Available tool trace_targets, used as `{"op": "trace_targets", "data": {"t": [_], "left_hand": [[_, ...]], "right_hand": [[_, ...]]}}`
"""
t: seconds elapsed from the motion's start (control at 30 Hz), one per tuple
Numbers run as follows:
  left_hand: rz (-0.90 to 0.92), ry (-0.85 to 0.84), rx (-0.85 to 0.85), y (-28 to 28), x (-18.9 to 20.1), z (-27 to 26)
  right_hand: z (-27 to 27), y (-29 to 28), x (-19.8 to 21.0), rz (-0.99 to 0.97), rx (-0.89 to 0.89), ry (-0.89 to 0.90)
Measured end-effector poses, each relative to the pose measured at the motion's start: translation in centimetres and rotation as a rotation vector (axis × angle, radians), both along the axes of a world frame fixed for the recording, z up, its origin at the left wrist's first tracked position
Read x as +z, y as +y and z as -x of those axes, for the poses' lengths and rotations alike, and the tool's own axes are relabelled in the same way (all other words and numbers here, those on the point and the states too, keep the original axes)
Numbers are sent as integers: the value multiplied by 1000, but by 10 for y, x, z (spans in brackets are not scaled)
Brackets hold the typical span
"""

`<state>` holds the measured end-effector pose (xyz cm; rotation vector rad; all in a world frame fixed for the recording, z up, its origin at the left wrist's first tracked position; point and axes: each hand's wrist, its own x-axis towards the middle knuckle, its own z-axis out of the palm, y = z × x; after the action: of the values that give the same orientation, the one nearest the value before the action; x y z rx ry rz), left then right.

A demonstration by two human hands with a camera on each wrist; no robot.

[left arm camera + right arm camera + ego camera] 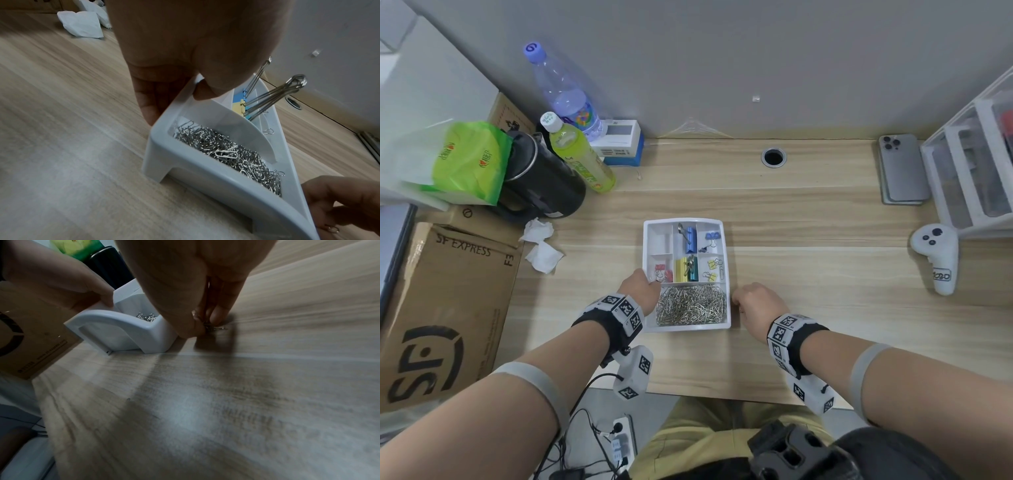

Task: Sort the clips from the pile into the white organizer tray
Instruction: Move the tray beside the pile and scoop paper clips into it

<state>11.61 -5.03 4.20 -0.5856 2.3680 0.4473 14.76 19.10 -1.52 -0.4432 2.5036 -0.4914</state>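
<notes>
Right hand [197, 293] pinches the last few clips [214, 327] off the surface [808, 274] just beside the tray [725, 274], left hand [641, 291] gripping its left rim; best lifted clear of the wall, then dropped onto the paper clips [691, 305] in the near compartment

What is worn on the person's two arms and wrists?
Both forearms are bare. Each wrist carries a black strap with white blocks printed with black square markers; a white marker-covered camera unit hangs below. A grey band circles each forearm. Black cables trail under the left arm.
</notes>
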Motion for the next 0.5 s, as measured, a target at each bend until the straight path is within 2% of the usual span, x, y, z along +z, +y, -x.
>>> {"op": "trace_targets", "data": {"t": [0.5], "left_hand": [[-6, -5, 10, 0, 0, 0]], "right_hand": [[3, -4, 1, 8, 14, -52]]}}
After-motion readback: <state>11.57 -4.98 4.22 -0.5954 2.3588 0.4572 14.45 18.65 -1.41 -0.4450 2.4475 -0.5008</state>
